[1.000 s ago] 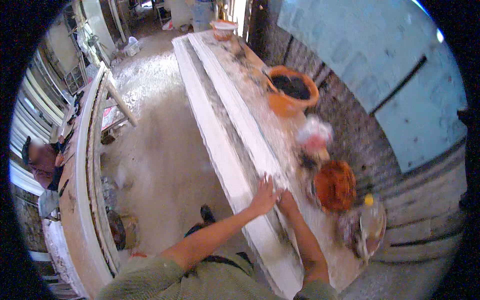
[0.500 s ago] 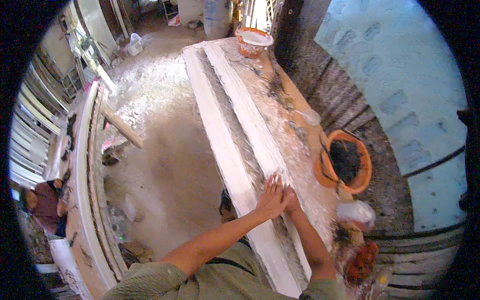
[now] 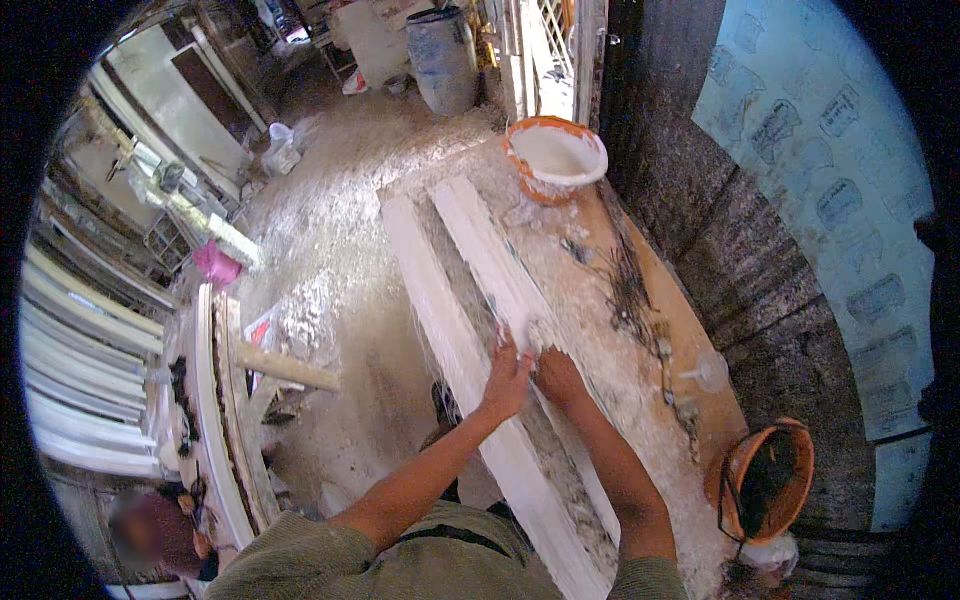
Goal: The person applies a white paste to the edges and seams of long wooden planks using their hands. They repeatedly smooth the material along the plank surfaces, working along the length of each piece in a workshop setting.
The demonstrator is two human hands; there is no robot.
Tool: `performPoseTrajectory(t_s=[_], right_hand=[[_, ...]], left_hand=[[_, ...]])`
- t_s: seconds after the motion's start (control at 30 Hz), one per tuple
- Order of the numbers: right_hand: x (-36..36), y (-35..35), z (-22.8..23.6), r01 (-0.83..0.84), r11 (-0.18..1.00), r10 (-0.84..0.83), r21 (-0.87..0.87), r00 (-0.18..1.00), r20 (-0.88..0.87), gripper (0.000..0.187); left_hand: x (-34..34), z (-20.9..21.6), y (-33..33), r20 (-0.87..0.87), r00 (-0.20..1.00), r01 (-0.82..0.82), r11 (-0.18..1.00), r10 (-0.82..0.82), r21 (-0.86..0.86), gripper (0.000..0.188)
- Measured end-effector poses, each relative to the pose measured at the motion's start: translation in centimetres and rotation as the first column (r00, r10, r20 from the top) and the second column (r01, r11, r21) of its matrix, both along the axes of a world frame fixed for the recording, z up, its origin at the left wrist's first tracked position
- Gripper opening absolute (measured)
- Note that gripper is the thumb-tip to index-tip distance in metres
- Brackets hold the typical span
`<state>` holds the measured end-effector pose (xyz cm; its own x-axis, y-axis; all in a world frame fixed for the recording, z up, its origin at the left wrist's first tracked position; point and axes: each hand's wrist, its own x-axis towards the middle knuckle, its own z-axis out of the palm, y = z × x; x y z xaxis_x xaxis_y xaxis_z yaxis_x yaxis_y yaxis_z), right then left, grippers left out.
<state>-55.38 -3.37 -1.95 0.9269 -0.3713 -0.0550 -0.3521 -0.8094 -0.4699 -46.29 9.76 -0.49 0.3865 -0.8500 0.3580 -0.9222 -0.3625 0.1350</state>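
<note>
Two long white plaster-coated strips lie side by side on the workbench, a left strip [image 3: 440, 290] and a right strip [image 3: 478, 235], with a rough, smeared gap between them. My left hand [image 3: 507, 378] is at the inner edge of the right strip, its whitened fingers extended and its thumb apart. Close beside it, my right hand [image 3: 562, 378] rests on the right strip with fingers curled; what they hold, if anything, is hidden. White, wet-looking plaster [image 3: 520, 332] shows just beyond my fingertips.
An orange bucket [image 3: 540, 190] with a white-coated inside stands at the bench's far end. A second orange bucket [image 3: 730, 490], dark inside, is at the right. Dark wire-like strands [image 3: 628, 290] lie on the workbench [image 3: 650, 440]. A person [image 3: 165, 535] is at another bench on the left.
My left hand has shifted from lying flat on the strip to its inner edge, and the hands have come slightly apart. The view has tilted, bringing the far bucket lower in the picture.
</note>
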Motion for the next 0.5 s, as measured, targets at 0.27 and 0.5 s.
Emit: performPoseTrajectory(t_s=[0.27, 0.5], right_hand=[[27.6, -7.2, -1.1, 0.113, 0.992, -0.108, -0.049, 0.99, 0.085, 0.032], [49.4, -13.9, -2.2, 0.109, 0.983, -0.058, -0.15, 0.948, 0.313, 0.032]], left_hand=[[24.9, 2.0, -6.4, -0.882, 0.458, -0.19, 0.956, -0.113, -0.221, 0.07], [39.4, 2.9, -7.7, -0.913, 0.373, -0.197, 0.948, -0.163, -0.25, 0.067]])
